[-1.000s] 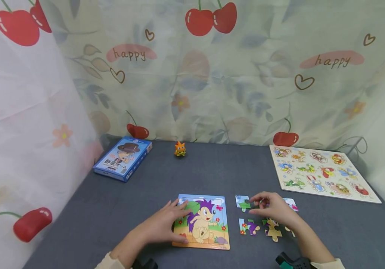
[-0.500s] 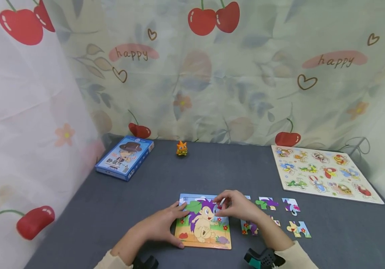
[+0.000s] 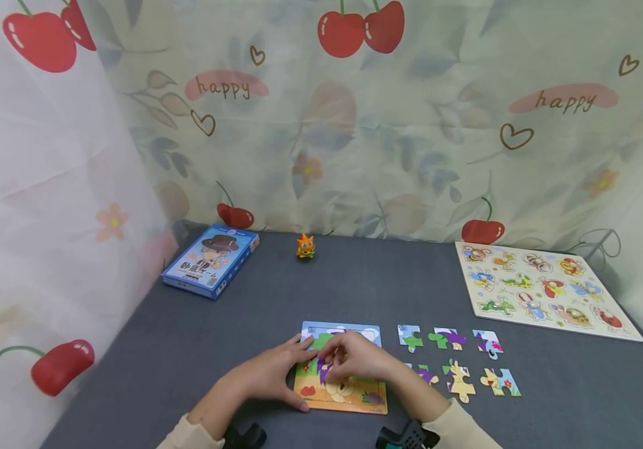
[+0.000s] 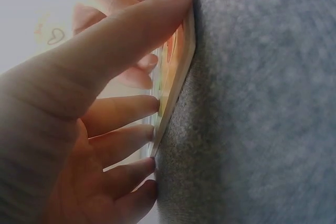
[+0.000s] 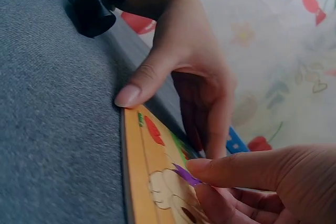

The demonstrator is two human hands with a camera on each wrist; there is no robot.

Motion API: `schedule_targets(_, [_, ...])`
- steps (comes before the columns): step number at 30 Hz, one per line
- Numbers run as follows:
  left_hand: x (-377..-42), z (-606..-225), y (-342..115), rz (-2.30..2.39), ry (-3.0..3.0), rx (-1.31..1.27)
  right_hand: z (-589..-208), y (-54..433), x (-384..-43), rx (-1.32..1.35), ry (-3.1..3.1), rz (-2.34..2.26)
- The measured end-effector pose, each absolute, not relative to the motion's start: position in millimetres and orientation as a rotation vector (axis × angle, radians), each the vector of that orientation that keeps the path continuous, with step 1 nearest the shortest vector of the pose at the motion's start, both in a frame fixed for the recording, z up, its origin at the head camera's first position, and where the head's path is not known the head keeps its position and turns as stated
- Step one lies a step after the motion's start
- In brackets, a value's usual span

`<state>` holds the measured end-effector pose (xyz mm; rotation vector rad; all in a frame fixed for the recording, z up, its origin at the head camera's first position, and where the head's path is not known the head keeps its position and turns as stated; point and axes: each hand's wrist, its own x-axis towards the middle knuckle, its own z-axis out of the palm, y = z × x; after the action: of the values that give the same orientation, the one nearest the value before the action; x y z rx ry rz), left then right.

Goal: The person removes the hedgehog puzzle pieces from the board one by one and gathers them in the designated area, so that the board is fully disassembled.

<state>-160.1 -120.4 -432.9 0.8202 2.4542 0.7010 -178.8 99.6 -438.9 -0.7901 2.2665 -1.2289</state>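
Observation:
A wooden jigsaw board [image 3: 355,408] with a hedgehog picture lies at the front middle of the table. My left hand [image 3: 267,373] rests on its left side, thumb on the lower left corner and fairly straight fingers along the left edge. Over the picture's middle is my right hand [image 3: 357,358], fingers curled and tips close together at the board. In the right wrist view, a sliver of purple [image 5: 186,174] shows beside the right fingertips [image 5: 199,167]; I cannot tell whether it is a held piece or the print. Several loose jigsaw pieces [image 3: 458,380] lie right of the board in two rows.
A white peg puzzle board [image 3: 551,288] with insect figures lies at the back right. At the back left sits a blue box [image 3: 209,262], with a small orange figurine [image 3: 305,246] to its right. Patterned cloth [image 3: 355,156] hangs behind the dark table.
My right hand has moved left from the loose pieces, over the board's upper right, to the middle of the picture. The left hand stays on the board's left side.

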Motion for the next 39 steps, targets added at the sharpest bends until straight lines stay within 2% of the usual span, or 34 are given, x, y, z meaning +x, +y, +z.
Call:
schedule_targets(19, [-158.1, -432.4, -120.1, 0.737, 2.433, 0.795, -450.5, 89.6, -170.5, -0.675, 2.220, -1.314])
schedule_targets(39, [-161.5, -431.9, -118.2, 0.701, 2.422, 0.791, -433.4, 103.1, -168.2, -0.534, 2.002, -1.577])
